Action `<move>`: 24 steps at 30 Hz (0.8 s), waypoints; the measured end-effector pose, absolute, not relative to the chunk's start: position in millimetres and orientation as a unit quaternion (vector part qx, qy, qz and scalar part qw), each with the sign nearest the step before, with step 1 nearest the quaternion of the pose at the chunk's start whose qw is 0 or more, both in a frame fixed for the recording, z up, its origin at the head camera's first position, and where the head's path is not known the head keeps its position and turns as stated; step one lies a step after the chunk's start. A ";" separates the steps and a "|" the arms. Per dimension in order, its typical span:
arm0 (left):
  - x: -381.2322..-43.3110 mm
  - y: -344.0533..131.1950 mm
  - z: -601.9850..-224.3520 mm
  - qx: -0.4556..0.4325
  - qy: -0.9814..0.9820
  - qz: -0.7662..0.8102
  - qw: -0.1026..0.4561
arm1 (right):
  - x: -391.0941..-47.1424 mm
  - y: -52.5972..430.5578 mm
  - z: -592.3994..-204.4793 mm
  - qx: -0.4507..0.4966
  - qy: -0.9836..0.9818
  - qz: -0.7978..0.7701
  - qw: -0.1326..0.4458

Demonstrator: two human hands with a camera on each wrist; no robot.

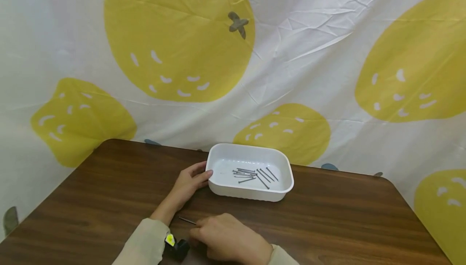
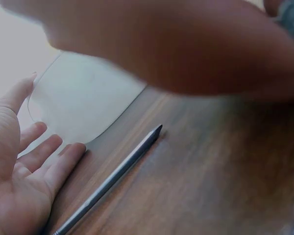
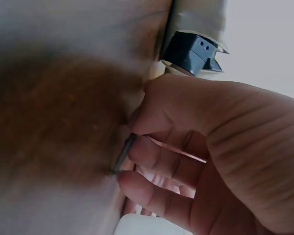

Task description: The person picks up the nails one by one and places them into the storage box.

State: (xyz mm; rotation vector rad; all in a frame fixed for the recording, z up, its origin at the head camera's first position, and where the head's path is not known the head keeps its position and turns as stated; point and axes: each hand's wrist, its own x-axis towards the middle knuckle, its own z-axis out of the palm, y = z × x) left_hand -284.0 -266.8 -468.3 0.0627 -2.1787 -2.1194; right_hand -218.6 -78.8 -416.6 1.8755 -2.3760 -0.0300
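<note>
At its left end, a white plastic tray [image 1: 251, 191] is touched by my left hand [image 1: 187, 186], thumb at the rim and fingers along the outer wall. Several steel nails [image 1: 246, 172] lie inside it. My right hand [image 1: 227, 236] is low over the tabletop in front of the tray, fingers curled. A nail [image 3: 124, 154] shows between its thumb and fingertips in the right wrist view, close to the wood. In the left wrist view a nail [image 2: 115, 176] with a pointed end stretches diagonally over the table, beside the left fingers, below the blurred right hand.
The dark wooden table [image 1: 346, 212] has rounded back corners. A white cloth [image 1: 291, 62] printed with yellow fruit hangs behind it. A black wrist camera mount [image 1: 177, 249] on the left sleeve sits close to the right hand.
</note>
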 end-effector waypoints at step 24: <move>-284.4 -267.3 -469.6 0.016 -0.715 -0.697 0.048 | -243.4 -64.2 -394.7 0.612 -0.789 0.054 0.000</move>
